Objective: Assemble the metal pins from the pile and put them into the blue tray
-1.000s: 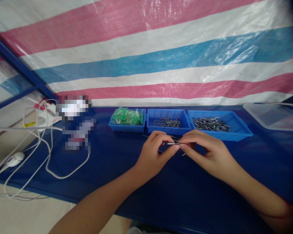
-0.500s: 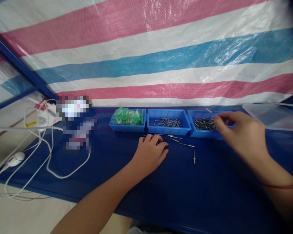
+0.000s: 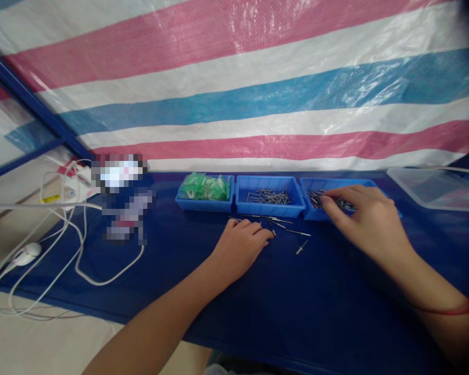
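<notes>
My left hand (image 3: 240, 245) rests on the table with curled fingers among loose blind rivets (image 3: 279, 225); a rivet (image 3: 273, 229) shows at its thumb and index fingertips. The other fingertips hide part of the pile. One rivet (image 3: 301, 247) lies apart to the right. My right hand (image 3: 369, 219) is over the right blue bin (image 3: 312, 212), which holds many rivets (image 3: 316, 198). Its thumb and index finger meet in a pinch; whatever is between them is too small to make out. The middle blue bin (image 3: 269, 209) also contains rivets (image 3: 273, 196).
A left blue bin (image 3: 205, 205) holds green plastic packets (image 3: 205, 186). A clear plastic lid (image 3: 440, 190) lies at the right. White cables (image 3: 78, 250), a phone-like blurred item (image 3: 119, 172) and a power strip (image 3: 76, 190) occupy the left. A striped sheet (image 3: 234, 114) hangs behind.
My right hand has moved left and slightly down over the right bin; the rivet jutting from its fingertips no longer shows. The separate rivet has shifted left and turned. My left fingers moved slightly right.
</notes>
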Tool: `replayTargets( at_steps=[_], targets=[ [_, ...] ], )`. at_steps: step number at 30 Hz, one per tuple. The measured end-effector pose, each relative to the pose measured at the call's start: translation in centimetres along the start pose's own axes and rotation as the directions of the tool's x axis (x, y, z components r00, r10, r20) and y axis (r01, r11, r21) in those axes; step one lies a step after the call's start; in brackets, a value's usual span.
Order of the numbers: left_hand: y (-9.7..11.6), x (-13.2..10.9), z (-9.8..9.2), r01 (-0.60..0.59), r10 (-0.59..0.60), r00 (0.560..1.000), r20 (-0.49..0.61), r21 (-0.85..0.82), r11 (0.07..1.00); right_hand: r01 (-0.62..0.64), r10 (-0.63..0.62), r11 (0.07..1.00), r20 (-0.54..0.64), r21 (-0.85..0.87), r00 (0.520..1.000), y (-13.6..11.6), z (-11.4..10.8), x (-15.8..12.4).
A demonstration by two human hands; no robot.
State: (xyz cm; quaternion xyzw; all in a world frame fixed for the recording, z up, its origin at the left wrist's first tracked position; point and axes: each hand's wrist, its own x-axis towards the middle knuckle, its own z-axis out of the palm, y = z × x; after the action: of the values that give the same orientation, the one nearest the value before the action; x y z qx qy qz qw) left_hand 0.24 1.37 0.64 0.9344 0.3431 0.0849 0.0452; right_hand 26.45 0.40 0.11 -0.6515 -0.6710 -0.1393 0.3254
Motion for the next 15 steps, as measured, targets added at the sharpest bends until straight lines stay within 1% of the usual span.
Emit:
replayTargets(
  at_steps=[2, 4, 7, 10, 12, 15],
  targets=[
    [-0.1, 0.0, -0.3, 0.021, -0.021, 1.0, -0.016, -0.007, 1.0, 0.055, -0.055, 0.997, 0.001, 0.052, 0.998, -0.5, 0.0, -0.1],
    [-0.4, 0.0, -0.5, 0.073, -0.073, 0.997, -0.029, 0.013, 0.997, 0.089, -0.089, 0.992, -0.001, 0.086, 0.996, -1.0, 0.0, -0.2],
    [-0.7, 0.0, -0.8, 0.118, -0.118, 0.993, -0.004, 0.057, 0.991, 0.116, -0.117, 0.987, -0.004, 0.11, 0.993, -1.5, -0.1, -0.3],
    [-0.7, 0.0, -0.7, 0.102, -0.105, 0.994, 0.034, 0.073, 0.992, 0.146, -0.147, 0.98, 0.0, 0.136, 0.989, -2.0, -0.2, -0.4],
    [-0.5, 0.0, -0.5, 0.089, -0.092, 0.995, 0.039, 0.081, 0.993, 0.163, -0.166, 0.973, 0.003, 0.161, 0.986, -2.4, -0.2, -0.5],
    [-0.4, 0.0, -0.2, 0.084, -0.084, 0.996, -0.004, 0.073, 0.994, 0.191, -0.195, 0.961, 0.003, 0.202, 0.981, -3.0, -0.4, -0.7]
  ],
)
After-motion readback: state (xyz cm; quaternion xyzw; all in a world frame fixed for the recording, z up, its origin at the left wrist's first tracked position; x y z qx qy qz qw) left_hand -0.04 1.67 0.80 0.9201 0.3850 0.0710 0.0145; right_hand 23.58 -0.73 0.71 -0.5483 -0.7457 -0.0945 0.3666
